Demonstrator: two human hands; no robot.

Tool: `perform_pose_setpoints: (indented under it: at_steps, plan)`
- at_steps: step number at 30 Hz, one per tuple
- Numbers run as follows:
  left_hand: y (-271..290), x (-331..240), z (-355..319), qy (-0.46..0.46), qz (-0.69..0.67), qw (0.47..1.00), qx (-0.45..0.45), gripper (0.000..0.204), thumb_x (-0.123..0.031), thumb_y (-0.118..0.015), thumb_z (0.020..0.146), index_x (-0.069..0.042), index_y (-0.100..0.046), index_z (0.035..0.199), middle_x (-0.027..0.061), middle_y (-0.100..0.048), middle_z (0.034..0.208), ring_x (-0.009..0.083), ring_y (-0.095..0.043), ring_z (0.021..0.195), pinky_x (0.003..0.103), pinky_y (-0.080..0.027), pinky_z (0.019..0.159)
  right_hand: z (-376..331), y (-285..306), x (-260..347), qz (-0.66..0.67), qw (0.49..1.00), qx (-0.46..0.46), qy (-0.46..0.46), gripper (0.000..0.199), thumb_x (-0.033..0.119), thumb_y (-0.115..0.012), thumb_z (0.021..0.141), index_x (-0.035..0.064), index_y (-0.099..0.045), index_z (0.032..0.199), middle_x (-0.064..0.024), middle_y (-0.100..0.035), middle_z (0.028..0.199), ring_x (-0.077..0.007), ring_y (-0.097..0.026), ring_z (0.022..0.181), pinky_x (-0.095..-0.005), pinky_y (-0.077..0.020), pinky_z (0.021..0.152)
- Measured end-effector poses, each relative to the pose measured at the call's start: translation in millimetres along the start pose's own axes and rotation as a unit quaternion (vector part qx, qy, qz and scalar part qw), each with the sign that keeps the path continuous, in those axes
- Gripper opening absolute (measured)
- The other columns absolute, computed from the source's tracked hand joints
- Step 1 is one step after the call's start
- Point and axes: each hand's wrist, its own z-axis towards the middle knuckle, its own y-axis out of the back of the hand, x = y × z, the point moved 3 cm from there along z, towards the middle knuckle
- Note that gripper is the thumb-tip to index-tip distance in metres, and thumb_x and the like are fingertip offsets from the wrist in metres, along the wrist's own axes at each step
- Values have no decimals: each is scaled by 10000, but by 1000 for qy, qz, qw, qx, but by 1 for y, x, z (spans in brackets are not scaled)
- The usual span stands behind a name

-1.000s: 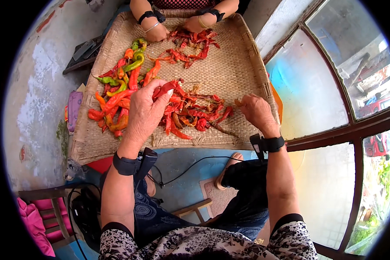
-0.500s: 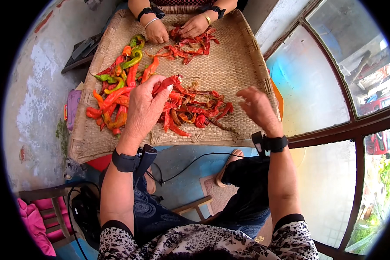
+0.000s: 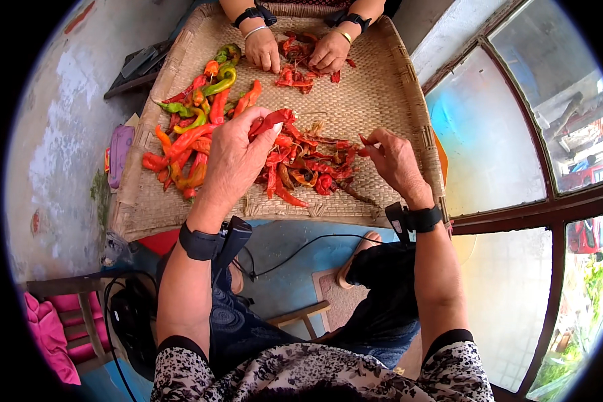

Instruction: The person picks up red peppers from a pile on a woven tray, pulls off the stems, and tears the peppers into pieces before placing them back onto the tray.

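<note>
Both forearms reach forward, each wrist banded in black. The left hand (image 3: pixel 234 157) is curled, knuckles up, fingers closed; the right hand (image 3: pixel 396 161) pinches with thumb and fingertips.

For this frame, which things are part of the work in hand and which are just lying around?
In the work:
left hand holding a red pepper
right hand pinching a small red piece
pile of split red peppers
whole peppers
woven tray

Lying about:
pink cloth
purple item beside the tray
black cable
</note>
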Motion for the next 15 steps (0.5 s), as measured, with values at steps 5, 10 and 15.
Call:
perform_pose_setpoints:
  at_steps: [5, 10, 15]
  plan:
    - [-4, 5, 2, 3, -15, 1000, 1, 208, -172, -600, 909, 16, -599, 999, 50, -615, 727, 97, -567, 628, 261, -454, 569, 19, -26, 21, -62, 995, -19, 82, 101, 56, -623, 797, 29, -591, 888, -171, -612, 851, -376, -606, 786, -431, -492, 678]
    - [1, 3, 1, 10, -13, 1000, 1, 227, -187, -611, 912, 10, -595, 1023, 14, -594, 733, 68, -554, 645, 228, -461, 596, 31, -57, 26, -215, 971, 54, 91, 55, 89, -592, 806, 47, -602, 841, -144, -602, 897, -345, -626, 795, -448, -519, 686]
    - [9, 0, -3, 17, -17, 1000, -6, 248, -179, -616, 906, 24, -594, 1047, 21, -599, 721, 75, -555, 634, 232, -460, 589, 37, -63, 27, -230, 970, 56, 55, 80, 102, -577, 807, 60, -629, 850, -137, -605, 867, -337, -625, 820, -442, -521, 687]
